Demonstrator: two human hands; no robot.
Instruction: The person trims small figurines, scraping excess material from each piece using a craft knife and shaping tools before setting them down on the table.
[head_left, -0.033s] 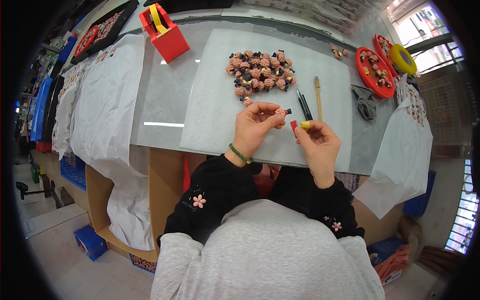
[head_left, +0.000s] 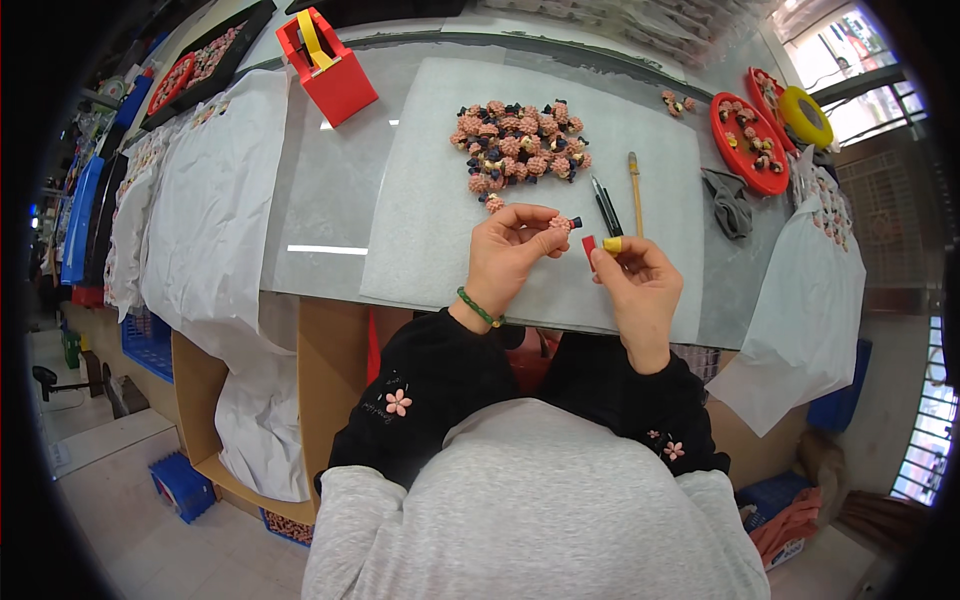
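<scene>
My left hand pinches a small pink, bumpy figurine with a dark navy end pointing right. To its right, my right hand grips a small flat red piece between thumb and forefinger, a short gap away from the figurine. Yellow tape is wrapped round a fingertip of that hand. Just beyond my left hand, a cluster of similar pink and navy figurines lies on a white foam sheet. One single figurine sits close to my left knuckles.
Dark pens and a thin wooden-coloured stick lie right of the cluster. At the right stand red dishes of figurines, a yellow tape roll and a grey cloth. A red tape dispenser stands far left.
My right hand has risen very slightly with the red piece. My left hand and the figurine stay where they were.
</scene>
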